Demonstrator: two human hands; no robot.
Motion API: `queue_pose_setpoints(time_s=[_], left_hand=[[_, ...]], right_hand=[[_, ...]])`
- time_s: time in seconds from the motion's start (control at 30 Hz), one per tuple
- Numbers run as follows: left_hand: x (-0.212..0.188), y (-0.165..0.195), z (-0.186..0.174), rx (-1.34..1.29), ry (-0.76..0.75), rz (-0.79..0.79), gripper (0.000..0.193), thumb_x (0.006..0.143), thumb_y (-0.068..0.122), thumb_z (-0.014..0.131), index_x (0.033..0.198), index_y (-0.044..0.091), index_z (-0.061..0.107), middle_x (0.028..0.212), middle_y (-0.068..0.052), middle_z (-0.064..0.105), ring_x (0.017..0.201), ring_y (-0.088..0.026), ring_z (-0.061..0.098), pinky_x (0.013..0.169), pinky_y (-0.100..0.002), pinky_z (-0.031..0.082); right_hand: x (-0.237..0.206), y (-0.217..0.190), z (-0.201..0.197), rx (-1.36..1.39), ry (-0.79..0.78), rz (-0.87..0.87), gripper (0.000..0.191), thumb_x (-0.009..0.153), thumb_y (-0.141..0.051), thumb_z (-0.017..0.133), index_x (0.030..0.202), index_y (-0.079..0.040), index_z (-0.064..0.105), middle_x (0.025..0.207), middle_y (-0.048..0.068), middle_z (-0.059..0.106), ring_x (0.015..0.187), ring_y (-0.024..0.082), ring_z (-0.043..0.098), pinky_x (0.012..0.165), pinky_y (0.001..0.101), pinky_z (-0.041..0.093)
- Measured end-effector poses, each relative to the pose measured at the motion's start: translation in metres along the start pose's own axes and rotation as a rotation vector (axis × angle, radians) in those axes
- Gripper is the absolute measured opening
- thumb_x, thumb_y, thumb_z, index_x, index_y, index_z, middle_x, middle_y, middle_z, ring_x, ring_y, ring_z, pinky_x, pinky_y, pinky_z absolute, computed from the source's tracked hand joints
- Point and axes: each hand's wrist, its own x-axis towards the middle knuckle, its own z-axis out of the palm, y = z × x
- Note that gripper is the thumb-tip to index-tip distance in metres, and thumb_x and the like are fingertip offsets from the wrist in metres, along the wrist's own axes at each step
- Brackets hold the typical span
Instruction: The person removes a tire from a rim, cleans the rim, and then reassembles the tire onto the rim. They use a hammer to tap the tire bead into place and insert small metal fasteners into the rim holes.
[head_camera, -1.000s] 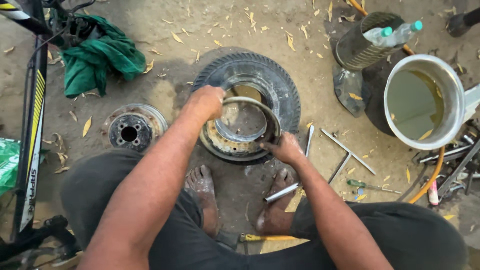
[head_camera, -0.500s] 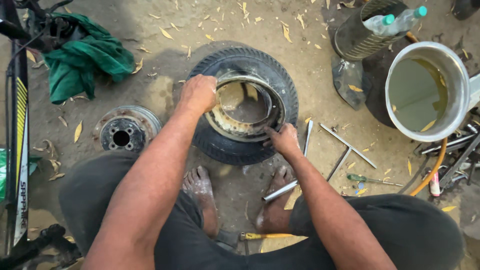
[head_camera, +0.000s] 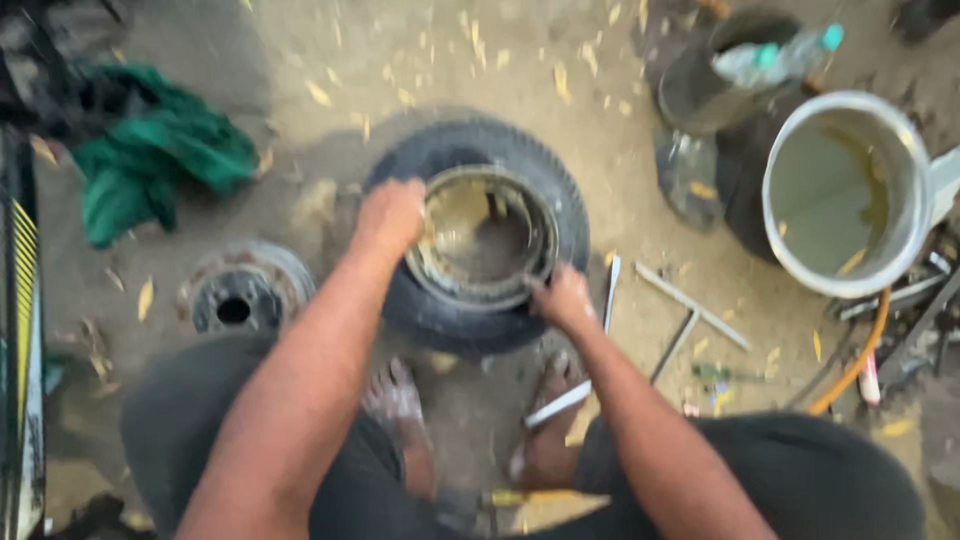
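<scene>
A small black tyre (head_camera: 560, 190) lies flat on the dirt in front of my feet. A dull metal rim (head_camera: 485, 235) sits in its middle. My left hand (head_camera: 392, 215) grips the rim's left edge. On the lower right edge my right hand (head_camera: 562, 298) holds the rim as well. The frame is blurred, so finger detail is hard to read.
A wheel hub (head_camera: 240, 295) lies left of the tyre, a green cloth (head_camera: 150, 170) beyond it. Metal bars and tools (head_camera: 690, 315) lie to the right, by a large pot of liquid (head_camera: 850, 190) and a plastic bottle (head_camera: 780, 58). A bike frame (head_camera: 20, 330) runs along the left edge.
The rim has sunk from tilted above the tyre to sitting lower inside it. Both hands stayed on its edges. The view shifted and blurred.
</scene>
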Motion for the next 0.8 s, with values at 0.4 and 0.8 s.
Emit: queue_pose_setpoints(time_s=[0.4,0.8], left_hand=[[-0.004,0.015,-0.024,0.053,-0.152,-0.063,0.02,0.079,0.016,0.068,0.096,0.012,0.079,0.105,-0.018,0.075,0.101,-0.035,0.072,0.088,-0.049,0.059],[-0.028,0.028,-0.064,0.026,-0.355,-0.1,0.028,0.081,0.019,0.073,0.108,0.011,0.077,0.119,-0.017,0.071,0.112,-0.032,0.07,0.097,-0.045,0.056]], right_hand=[[-0.003,-0.012,-0.009,-0.285,0.015,-0.098,0.041,0.085,-0.05,0.07,0.098,-0.011,0.074,0.097,0.02,0.074,0.096,0.04,0.072,0.088,0.0513,0.058],[0.001,-0.079,-0.037,0.375,-0.24,-0.469,0.024,0.084,-0.018,0.079,0.106,-0.009,0.073,0.083,0.013,0.075,0.073,0.027,0.074,0.069,0.0402,0.059]])
